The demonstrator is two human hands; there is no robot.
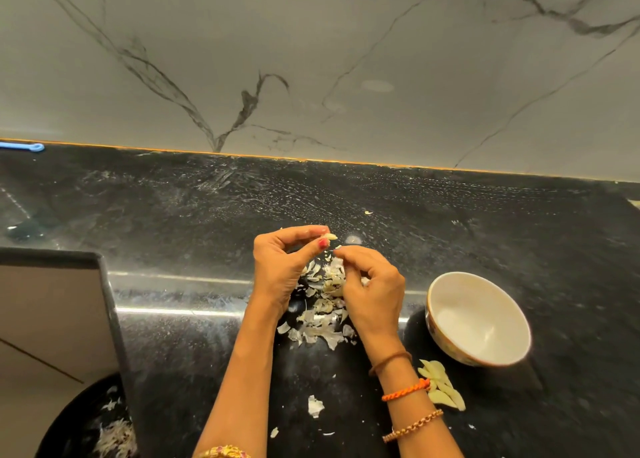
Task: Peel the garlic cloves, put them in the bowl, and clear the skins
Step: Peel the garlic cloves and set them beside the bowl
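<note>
Above the black counter (450, 236), the left hand (280, 267) pinches a garlic clove (329, 236) at its fingertips, and the right hand (372, 291) pinches a scrap of skin (338, 247) just beside it. The clove looks small, firm and slippery, the skin thin and brittle, so hold the clove's sides. The bowl (485, 350) looks empty; peeled cloves (441, 385) lie beside it. The right hand partly hides the skin pile (320, 315).

White bowl (479, 319), speckled black counter (450, 222)
</note>
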